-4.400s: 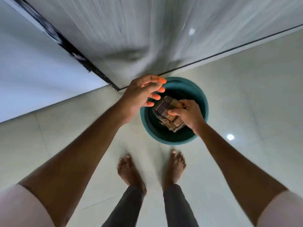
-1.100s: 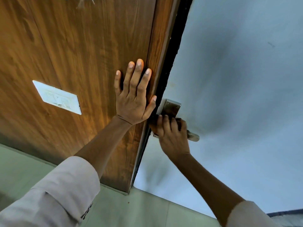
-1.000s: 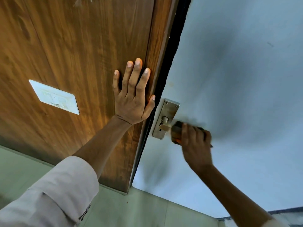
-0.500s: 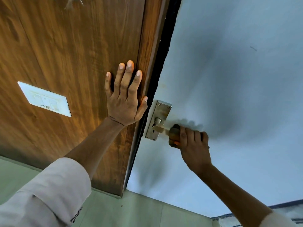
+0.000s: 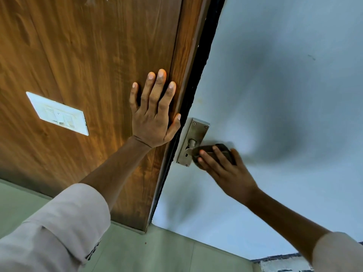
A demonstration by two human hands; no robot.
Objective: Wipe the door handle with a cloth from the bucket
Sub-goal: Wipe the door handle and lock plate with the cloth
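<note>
The door handle (image 5: 191,147) is where I am working: its lever is almost wholly buried under the dark cloth (image 5: 221,149), so all I can see of it is the short metal neck where it leaves the brushed steel backplate (image 5: 193,141), which has screws at its top corners and what looks like a keyhole lower down. That plate sits on the pale blue door (image 5: 275,85), close to its edge, beside the dark gap and the wooden frame (image 5: 98,55). My right hand (image 5: 225,167) has its grip clenched around the cloth and the lever inside it, fingers curled over the top; the hand is a little blurred. I judge this to be the wiping step itself, well under way, with the bucket out of view. My left hand (image 5: 154,114) lies flat and released on the wood, fingers spread, thumb at the frame's edge, holding nothing and bracing me. Further left on the wood is a white switch plate (image 5: 59,113), and below it pale green floor tiles (image 5: 157,252). The next move, I think, calls for sliding the cloth along the lever and then over the neck and backplate, which show bare, without pressing the lever down hard.
</note>
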